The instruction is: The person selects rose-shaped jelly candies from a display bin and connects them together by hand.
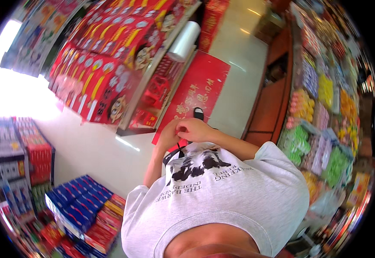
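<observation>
My left hand (168,135) and my right hand (196,130) meet in front of my waist, with their fingertips touching. The fingers of both are curled in, and whatever lies between them, if anything, is hidden. Just under the hands, a thin dark cord (180,150) hangs by the hem of my pale printed T-shirt (222,189). Beyond them, a dark shoe with a white edge (198,113) shows on a red floor mat (204,81).
Red packages (97,81) fill a shelf ahead on the left, with a clear plastic roll (184,41) at its end. Blue boxes (78,200) are stacked at lower left. Bagged sweets (301,105) crowd a wooden counter (265,109) on the right. Pale tiles (241,56) form the floor.
</observation>
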Demonstrator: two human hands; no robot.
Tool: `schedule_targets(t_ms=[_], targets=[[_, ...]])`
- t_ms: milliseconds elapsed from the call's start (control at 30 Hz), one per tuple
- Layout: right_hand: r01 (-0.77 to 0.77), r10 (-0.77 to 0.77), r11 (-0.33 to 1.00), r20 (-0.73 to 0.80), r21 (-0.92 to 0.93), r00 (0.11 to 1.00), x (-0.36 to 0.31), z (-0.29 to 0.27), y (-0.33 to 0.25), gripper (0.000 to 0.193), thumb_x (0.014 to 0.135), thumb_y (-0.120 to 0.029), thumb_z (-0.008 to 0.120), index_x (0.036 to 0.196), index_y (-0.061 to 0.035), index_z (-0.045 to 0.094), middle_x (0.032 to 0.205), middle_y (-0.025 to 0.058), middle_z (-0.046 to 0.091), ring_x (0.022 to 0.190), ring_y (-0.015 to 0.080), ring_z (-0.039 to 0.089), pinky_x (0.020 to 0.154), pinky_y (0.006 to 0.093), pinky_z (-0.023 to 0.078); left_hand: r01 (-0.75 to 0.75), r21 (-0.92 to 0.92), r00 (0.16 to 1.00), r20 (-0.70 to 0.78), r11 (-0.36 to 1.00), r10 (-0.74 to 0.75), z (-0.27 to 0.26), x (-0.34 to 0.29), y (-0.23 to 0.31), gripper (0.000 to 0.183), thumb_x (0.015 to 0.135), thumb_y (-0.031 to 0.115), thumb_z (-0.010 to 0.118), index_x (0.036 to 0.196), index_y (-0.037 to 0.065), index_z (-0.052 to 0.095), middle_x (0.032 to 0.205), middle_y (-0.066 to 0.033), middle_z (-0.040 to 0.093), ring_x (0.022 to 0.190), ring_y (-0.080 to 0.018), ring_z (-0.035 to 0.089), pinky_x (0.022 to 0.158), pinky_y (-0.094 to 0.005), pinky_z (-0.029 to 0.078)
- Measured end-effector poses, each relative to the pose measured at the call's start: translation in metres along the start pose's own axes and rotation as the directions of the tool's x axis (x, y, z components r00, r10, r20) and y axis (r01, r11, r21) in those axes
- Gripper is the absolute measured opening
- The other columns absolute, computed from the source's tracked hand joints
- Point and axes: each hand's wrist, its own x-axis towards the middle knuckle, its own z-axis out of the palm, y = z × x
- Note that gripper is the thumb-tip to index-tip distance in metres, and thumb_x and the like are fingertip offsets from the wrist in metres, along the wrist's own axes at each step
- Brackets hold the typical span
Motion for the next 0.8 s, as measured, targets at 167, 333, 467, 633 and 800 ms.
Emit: schedule_targets(t_ms=[167,333,467,633,800], targets=[[0.065,-0.072,0.997,0.175,0.046,0.982,0.053,0.016,-0.037,0.022,0.082,-0.024,0.068,0.087,-0.003,0.067,0.077,0.0116,0.069,0.069,0.0235,0.067,0.065,0.0343,0.052,0.243,-0.207,0.932,-0.223,0.948,-0.287,-0.001,-0.049,-0.015,0.031,0.079,0.001,0.055,0.11,-0.001,0.058,0.101,-0.0167,0.066,0.097,-0.0275,0.065,0.085,-0.0355,0.051],[0.148,-0.193,0.949,0.141,0.278,0.971,0.105,0.032,-0.087,0.03,0.082,-0.031,0.071,0.078,-0.0018,0.068,0.068,0.0107,0.067,0.061,0.0197,0.065,0.058,0.0321,0.05,-0.073,-0.299,0.661,-0.729,0.952,-0.178,-0.026,-0.044,0.006,0.02,0.081,0.002,0.055,0.099,-0.004,0.062,0.092,-0.0144,0.068,0.09,-0.0237,0.067,0.078,-0.0334,0.051],[0.215,-0.298,0.847,0.099,0.487,0.949,0.15,0.043,-0.13,0.025,0.083,-0.023,0.072,0.076,0.0,0.067,0.066,0.0103,0.066,0.058,0.0154,0.062,0.056,0.0297,0.048,0.038,0.126,0.678,-0.732,0.991,0.067,-0.105,-0.056,0.016,0.015,0.084,0.004,0.054,0.09,-0.006,0.063,0.084,-0.0148,0.067,0.078,-0.0232,0.067,0.068,-0.0337,0.051],[0.506,-0.511,0.77,-0.1,0.388,0.854,0.217,0.045,-0.172,0.019,0.084,-0.018,0.07,0.08,-0.0002,0.068,0.069,0.0111,0.065,0.059,0.0215,0.061,0.054,0.0318,0.046,0.082,0.415,0.492,-0.808,0.906,0.325,-0.192,-0.045,-0.002,0.007,0.071,0.004,0.067,0.069,0.002,0.061,0.062,-0.0107,0.06,0.051,-0.0255,0.058,0.049,-0.0326,0.044],[0.556,-0.495,0.783,-0.262,0.278,0.829,0.27,0.043,-0.204,0.012,0.083,-0.014,0.069,0.083,-0.0034,0.064,0.072,0.0074,0.06,0.061,0.0202,0.058,0.054,0.0318,0.045,0.138,0.282,0.55,-0.819,0.95,0.164,-0.23,-0.044,0.013,0.024,0.08,0.0,0.066,0.062,0.001,0.05,0.055,-0.0085,0.053,0.041,-0.0195,0.048,0.042,-0.031,0.036]])
